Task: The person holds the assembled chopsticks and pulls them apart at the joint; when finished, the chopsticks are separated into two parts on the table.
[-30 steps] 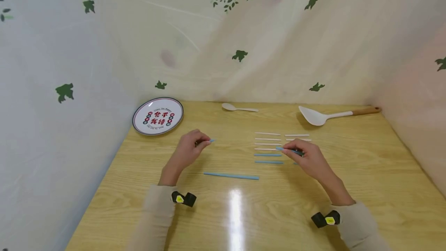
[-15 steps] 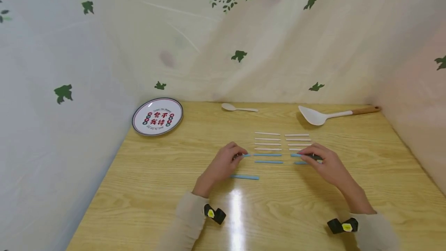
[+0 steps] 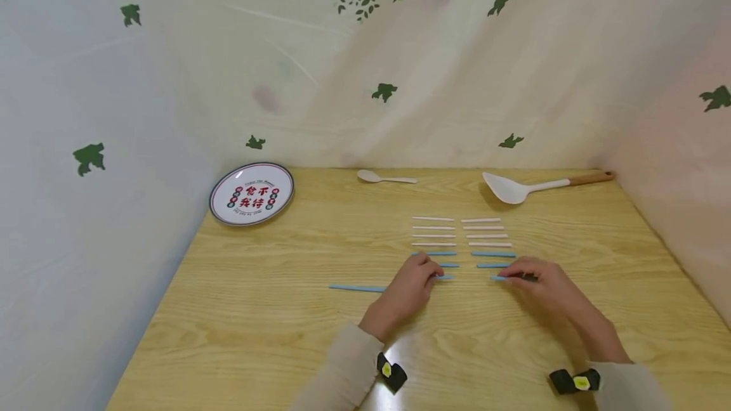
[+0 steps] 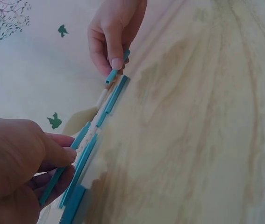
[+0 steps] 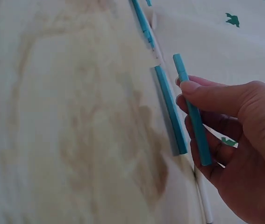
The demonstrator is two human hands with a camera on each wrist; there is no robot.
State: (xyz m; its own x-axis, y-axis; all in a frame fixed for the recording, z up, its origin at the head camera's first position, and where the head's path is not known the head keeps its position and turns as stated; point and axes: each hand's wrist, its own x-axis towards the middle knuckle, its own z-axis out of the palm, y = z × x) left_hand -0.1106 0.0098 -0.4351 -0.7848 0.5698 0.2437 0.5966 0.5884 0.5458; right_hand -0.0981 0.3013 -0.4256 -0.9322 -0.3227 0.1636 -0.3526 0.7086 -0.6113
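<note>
My left hand [image 3: 404, 292] pinches a short blue chopstick piece [image 4: 66, 164] between thumb and fingers, at the bottom of the left column of pieces. My right hand [image 3: 545, 281] grips another blue chopstick piece [image 5: 195, 116], its tip pointing left at the foot of the right column. Above the left hand lie blue pieces [image 3: 435, 253], partly covered by it; above the right hand lie two more blue pieces [image 3: 493, 254]. White chopstick pieces [image 3: 434, 236] fill the upper rows of both columns. A longer blue chopstick [image 3: 356, 288] lies left of the left hand, which hides its right end.
A round plate [image 3: 251, 195] with red characters stands at the back left. Along the back edge are a small pale spoon [image 3: 388, 177] and a white turner [image 3: 508, 189] with a wooden handle. Printed cloth [image 3: 320, 81] surrounds the wooden table [image 3: 228, 335].
My left hand has come rightward and nearer with its blue piece, now covering the long chopstick's right end. My right hand has moved right and nearer, still gripping its piece.
</note>
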